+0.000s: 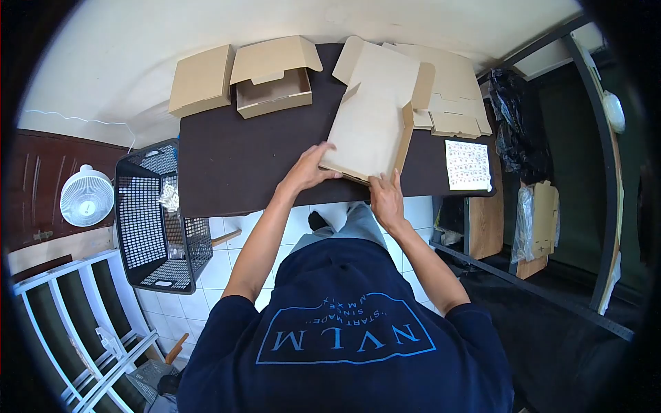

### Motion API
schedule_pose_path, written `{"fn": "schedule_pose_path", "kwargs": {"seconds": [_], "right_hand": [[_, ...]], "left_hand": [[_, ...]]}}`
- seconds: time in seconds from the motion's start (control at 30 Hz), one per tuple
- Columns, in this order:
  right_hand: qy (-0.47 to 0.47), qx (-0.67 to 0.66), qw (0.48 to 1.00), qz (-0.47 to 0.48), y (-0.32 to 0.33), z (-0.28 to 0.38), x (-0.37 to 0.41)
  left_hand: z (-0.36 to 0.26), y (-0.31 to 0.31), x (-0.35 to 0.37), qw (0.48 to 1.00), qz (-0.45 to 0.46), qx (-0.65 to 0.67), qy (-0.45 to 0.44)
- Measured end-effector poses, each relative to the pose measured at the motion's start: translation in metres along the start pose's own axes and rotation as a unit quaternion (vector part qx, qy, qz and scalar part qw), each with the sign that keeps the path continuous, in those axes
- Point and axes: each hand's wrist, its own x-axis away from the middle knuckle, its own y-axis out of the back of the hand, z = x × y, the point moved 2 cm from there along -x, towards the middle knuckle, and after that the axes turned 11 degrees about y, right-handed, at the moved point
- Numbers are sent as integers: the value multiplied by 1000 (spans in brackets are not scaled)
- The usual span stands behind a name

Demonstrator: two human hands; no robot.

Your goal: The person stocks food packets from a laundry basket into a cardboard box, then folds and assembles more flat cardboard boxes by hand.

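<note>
A partly folded cardboard box (372, 110) lies at a slant on the dark tabletop, its lid flap and side tabs spread toward the wall. Its right side wall stands up, and a low front wall shows along the near edge. At the near left corner, my left hand (310, 168) grips the box with the thumb inside and fingers outside. My right hand (387, 199) is closed on the near right corner, fingertips over the front edge. Parts of the fingers on both hands are hidden by the cardboard.
One closed cardboard box (201, 81) and another with its lid raised (274, 103) stand at the back left. Flat cardboard blanks (458, 89) lie at the back right, near a printed sheet (468, 165). A black plastic basket (141, 227) stands left of the table (241, 158).
</note>
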Motion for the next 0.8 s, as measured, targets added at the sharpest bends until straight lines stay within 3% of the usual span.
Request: {"fn": "schedule_pose_path", "kwargs": {"seconds": [0.07,0.13,0.17,0.23,0.37,0.53,0.6,0.7,0.8], "right_hand": [[19,3,1000,-21,-2,-3,-3],[-21,-39,994,95,3,-6,-11],[-21,-41,994,96,7,-7,-16],[-44,-105,986,124,14,-12,-25],[-20,-82,988,129,4,-17,-29],[-49,-78,985,144,0,-6,-33],[-47,-72,988,129,-10,-8,-32],[-45,-50,988,136,-15,-16,-34],[-23,-93,985,144,-18,-28,-39]], "left_hand": [[11,-10,-1,998,10,-65,8],[12,-15,-1,990,-9,-140,-14],[14,-18,-1,990,-9,-140,-12],[-16,-17,10,955,-73,-287,-3],[-37,-35,12,949,-130,-275,-82],[-22,-54,-12,952,-26,-265,-149],[-12,-64,-20,917,38,-379,-120],[-6,-67,-34,915,33,-390,-95],[-4,-62,-35,917,59,-373,-126]]}}
